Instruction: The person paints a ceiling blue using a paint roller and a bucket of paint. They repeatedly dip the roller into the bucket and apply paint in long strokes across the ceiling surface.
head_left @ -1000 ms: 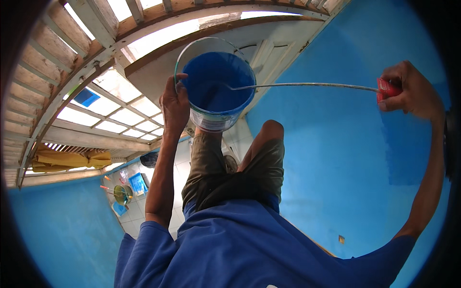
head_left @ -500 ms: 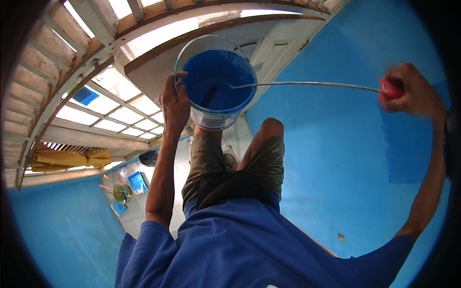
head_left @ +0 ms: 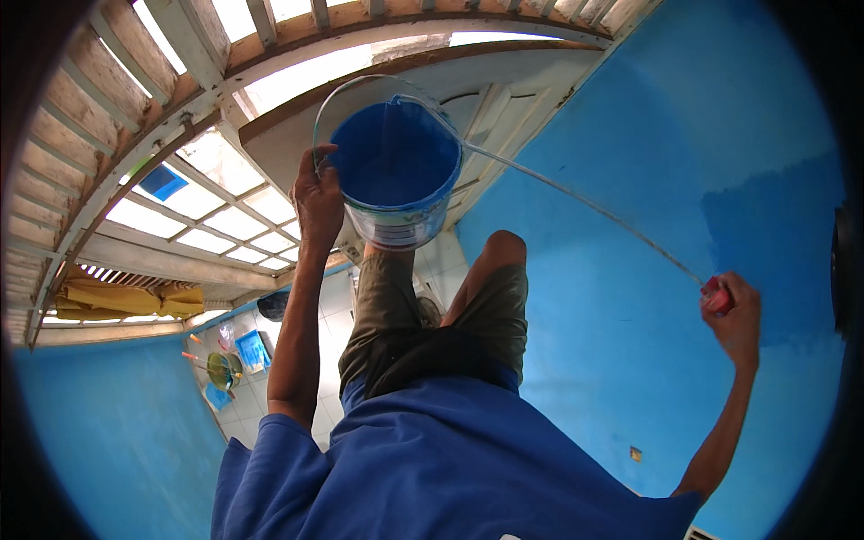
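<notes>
My left hand (head_left: pixel 319 193) is closed on the left rim of a paint bucket (head_left: pixel 396 220), beside the foot of its wire handle (head_left: pixel 346 87). Blue paint coats the bucket's inside. Out to the right, my right hand (head_left: pixel 738 319) grips the red handle of a paint roller (head_left: pixel 576 198). Its long metal rod slants up and left across the bucket's right rim. The roller's head lies within the bucket, dark blue and hard to make out against the paint.
Right of me stands a blue wall with a darker patch (head_left: pixel 756 238). A white door (head_left: pixel 504 103) is beyond the bucket. Slatted woodwork and a window grid (head_left: pixel 234 162) lie left. On the tiled floor sit a green-yellow bucket (head_left: pixel 222 370) and a blue-stained tray (head_left: pixel 253 352).
My right hand has dropped toward me and slightly left with the red handle, so the rod now slants. The roller head has shifted toward the bucket's far side. The bucket has moved slightly left.
</notes>
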A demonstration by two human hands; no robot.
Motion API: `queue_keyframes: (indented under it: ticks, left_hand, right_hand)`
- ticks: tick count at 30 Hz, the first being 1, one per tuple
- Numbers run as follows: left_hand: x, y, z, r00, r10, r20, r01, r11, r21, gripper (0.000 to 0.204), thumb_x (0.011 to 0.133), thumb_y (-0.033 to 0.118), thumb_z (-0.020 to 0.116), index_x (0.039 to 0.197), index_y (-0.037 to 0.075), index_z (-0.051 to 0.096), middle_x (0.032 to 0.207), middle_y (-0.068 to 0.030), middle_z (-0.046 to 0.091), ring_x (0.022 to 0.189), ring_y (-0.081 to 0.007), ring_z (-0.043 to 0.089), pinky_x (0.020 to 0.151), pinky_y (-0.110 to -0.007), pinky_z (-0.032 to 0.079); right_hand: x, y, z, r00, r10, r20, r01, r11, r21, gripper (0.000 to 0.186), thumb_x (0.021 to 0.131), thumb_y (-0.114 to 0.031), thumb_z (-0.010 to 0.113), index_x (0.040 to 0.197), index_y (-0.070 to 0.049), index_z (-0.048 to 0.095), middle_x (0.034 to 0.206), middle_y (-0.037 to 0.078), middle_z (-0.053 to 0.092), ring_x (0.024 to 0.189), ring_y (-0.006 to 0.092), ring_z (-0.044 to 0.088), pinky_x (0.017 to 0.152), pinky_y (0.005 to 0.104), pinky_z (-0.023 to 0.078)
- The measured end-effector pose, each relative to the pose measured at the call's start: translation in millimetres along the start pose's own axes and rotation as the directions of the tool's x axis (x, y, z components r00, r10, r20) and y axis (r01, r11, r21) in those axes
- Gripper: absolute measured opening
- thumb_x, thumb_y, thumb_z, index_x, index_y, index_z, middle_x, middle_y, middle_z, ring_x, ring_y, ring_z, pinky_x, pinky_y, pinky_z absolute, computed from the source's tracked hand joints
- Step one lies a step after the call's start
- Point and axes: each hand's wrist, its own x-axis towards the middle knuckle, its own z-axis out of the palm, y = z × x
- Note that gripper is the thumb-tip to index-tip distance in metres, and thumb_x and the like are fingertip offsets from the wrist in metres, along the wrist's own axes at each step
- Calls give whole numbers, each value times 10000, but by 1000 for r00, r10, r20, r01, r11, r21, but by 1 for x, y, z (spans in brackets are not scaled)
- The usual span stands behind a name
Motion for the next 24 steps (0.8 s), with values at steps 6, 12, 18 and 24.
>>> queue_keyframes:
  ticks: [6,12,18,24]
  left_hand:
    - [1,-4,-2,998,56,-24,-55,998,23,241,825,43,423,1022,96,551,777,-77,598,633,-114,527,574,-286,423]
    - [-1,-6,3,973,230,34,-232,966,111,235,812,22,430,1005,56,559,891,-106,589,734,-157,567,662,-317,444]
    - [9,-34,-5,788,605,118,-616,770,166,222,765,77,483,928,-21,598,1025,-159,532,987,-291,532,849,-366,415]
    - [8,-14,-3,988,134,71,-132,991,-24,287,834,134,394,1060,-2,508,1006,-160,547,926,-280,534,842,-385,401]
  right_hand:
    - [-46,1,60,998,66,-2,-66,997,26,209,667,-26,647,797,-54,487,682,104,543,609,286,533,556,349,420]
    - [-85,20,107,985,146,93,-158,978,139,221,662,-44,635,851,-82,529,710,88,616,662,289,612,597,367,471]
    - [-128,12,138,967,195,163,-244,889,386,205,677,-180,683,843,-113,583,708,112,618,665,299,615,592,370,487]
    - [-146,0,167,940,339,45,-300,756,582,273,708,-223,704,896,-83,564,802,88,646,711,233,640,649,323,511]
